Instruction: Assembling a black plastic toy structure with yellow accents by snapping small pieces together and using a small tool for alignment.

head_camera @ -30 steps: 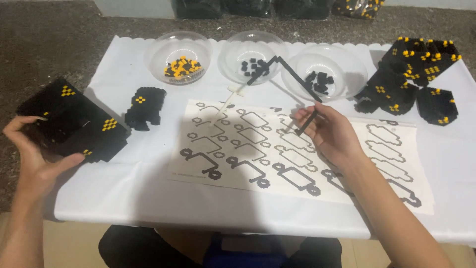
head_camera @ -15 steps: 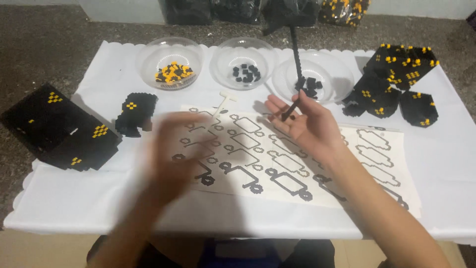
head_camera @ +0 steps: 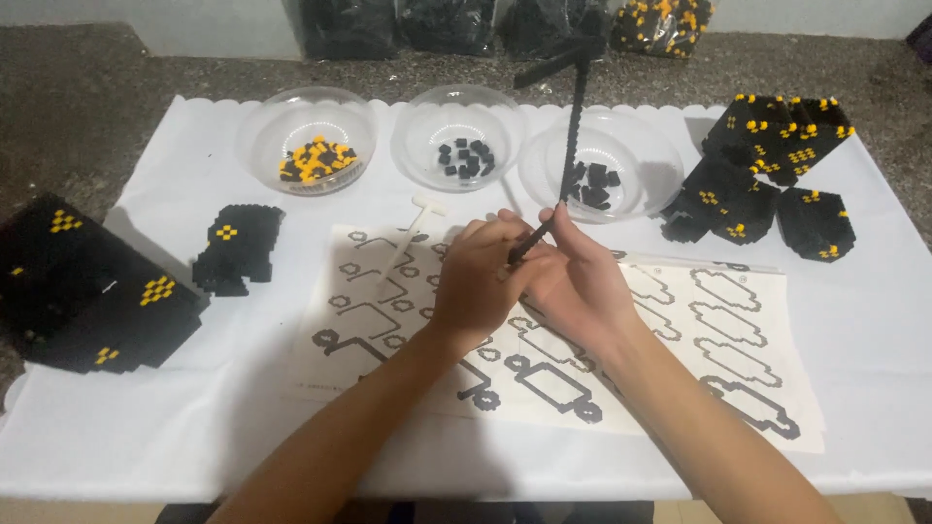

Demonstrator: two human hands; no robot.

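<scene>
1. A white cloth [head_camera: 194,427] covers the table and carries everything else.
2. A printed sheet [head_camera: 757,359] of black outline shapes lies in the middle, partly under both forearms.
3. Finished-looking work sits at both ends: a big black block slab [head_camera: 87,291] with yellow patches at the far left, a smaller black piece [head_camera: 238,247] beside it, and a cluster of black-and-yellow builds [head_camera: 767,175] at the far right. Judging by these, a good share of the building is already done.
4. 3 clear bowls stand in a row behind the sheet: the left bowl [head_camera: 306,141] holds yellow and black bits, the middle bowl [head_camera: 458,136] a few black bits, the right bowl [head_camera: 602,165] more black bits. None is empty, so pieces remain to be placed.
5. The left hand [head_camera: 481,286] and right hand [head_camera: 573,281] meet over the sheet, touching each other.
6. Both hands have their fingers closed narrowly on the lower end of a thin black rod [head_camera: 573,126] of stacked bricks, which rises over the right bowl with a short crossbar on top.
7. A white stick tool [head_camera: 413,228] lies untouched on the sheet just left of the hands.
</scene>
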